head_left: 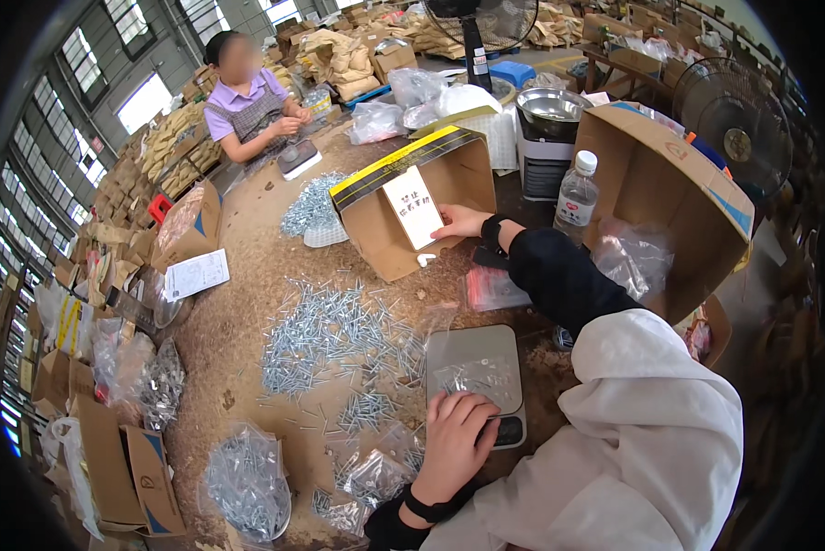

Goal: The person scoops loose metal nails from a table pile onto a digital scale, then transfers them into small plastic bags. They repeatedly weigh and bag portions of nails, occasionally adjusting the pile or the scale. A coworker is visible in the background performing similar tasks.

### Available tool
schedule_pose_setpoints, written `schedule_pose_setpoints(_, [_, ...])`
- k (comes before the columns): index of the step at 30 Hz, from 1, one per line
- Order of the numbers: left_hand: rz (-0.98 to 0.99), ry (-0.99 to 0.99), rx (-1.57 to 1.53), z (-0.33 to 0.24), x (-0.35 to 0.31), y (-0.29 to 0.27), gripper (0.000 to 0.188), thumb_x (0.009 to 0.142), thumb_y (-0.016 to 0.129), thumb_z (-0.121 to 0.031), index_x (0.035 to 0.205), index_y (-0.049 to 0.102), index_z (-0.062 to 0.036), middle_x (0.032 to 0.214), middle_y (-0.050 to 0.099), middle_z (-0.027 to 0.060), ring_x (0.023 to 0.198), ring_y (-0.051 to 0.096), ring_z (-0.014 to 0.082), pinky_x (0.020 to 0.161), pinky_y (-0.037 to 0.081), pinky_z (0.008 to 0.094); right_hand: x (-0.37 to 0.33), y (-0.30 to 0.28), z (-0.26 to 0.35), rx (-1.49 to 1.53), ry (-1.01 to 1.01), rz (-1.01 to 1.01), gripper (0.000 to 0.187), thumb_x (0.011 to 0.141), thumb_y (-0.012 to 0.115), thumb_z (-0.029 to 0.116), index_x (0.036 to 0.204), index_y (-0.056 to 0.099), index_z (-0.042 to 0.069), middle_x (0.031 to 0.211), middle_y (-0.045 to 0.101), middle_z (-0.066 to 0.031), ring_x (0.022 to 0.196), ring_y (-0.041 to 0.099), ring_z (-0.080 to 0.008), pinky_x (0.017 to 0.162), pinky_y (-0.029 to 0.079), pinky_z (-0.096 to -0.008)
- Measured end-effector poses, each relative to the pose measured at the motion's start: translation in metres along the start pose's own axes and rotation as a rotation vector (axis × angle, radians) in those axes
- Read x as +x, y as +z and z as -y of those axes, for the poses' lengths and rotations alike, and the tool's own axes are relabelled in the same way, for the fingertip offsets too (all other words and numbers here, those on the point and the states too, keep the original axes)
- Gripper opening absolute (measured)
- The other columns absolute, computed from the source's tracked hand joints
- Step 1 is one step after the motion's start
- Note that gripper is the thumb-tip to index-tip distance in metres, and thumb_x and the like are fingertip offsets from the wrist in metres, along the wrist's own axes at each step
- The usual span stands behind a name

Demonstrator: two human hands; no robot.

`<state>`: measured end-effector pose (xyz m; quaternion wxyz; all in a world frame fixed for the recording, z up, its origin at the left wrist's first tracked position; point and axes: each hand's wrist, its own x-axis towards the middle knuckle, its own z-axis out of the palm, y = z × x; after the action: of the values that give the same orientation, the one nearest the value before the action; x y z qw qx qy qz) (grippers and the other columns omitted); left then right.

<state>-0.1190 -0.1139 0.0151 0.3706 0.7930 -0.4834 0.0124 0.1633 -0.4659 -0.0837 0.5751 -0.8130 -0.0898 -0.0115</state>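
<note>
My right hand (460, 223) reaches to a white, phone-shaped panel (412, 204) with dark lettering and grips its lower right edge. The panel leans upright at the mouth of a cardboard box (468, 174) lying on its side. Lower down, my left hand (454, 432) rests over the near part of a grey scale (472, 354), fingers stretched out and holding nothing. Beneath and beside its fingertips a clear plastic bag (477, 378) with a few small pieces lies on the scale. To the left spreads a loose heap of silver screws (325, 335).
A bag of screws (247, 482), red-edged plastic bags (495, 289) and a water bottle (575, 193) stand or lie around. A large open carton (670, 184) is at the right. A co-worker (247, 101) sits across the table, with another scale (298, 158) nearby.
</note>
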Motion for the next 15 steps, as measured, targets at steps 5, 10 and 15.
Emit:
schedule_pose_setpoints(5, [0.003,-0.006,0.005,-0.001,0.0,0.0,0.016,0.082,0.071,-0.011,0.097,0.066,-0.0107,0.101,0.065,0.003,0.105,0.059,0.0273,0.103,0.035,0.0482,-0.005,0.003,-0.001,-0.013,0.004,-0.02,0.069,0.073,0.083,0.007,0.133,0.052,-0.002,0.122,0.066,-0.0124,0.112,0.061,-0.0192,0.1,0.047,-0.0321])
schedule_pose_setpoints(10, [0.013,-0.007,0.022,-0.002,0.001,-0.001,0.015,0.083,0.071,-0.012,0.096,0.066,-0.0108,0.101,0.065,0.003,0.105,0.059,0.0268,0.103,0.036,0.0477,-0.002,0.014,-0.011,-0.055,-0.063,-0.111,0.064,0.075,0.082,0.007,0.131,0.053,-0.002,0.121,0.067,-0.0108,0.108,0.062,-0.0183,0.097,0.049,-0.0318])
schedule_pose_setpoints(15, [0.041,0.005,-0.007,0.0,0.003,0.002,0.014,0.083,0.072,-0.012,0.095,0.066,-0.0107,0.1,0.066,0.0027,0.103,0.06,0.0263,0.103,0.036,0.047,0.001,0.006,-0.024,0.325,-0.036,-0.148,0.053,0.086,0.079,0.013,0.129,0.054,-0.004,0.12,0.067,-0.0105,0.109,0.062,-0.0169,0.097,0.049,-0.0309])
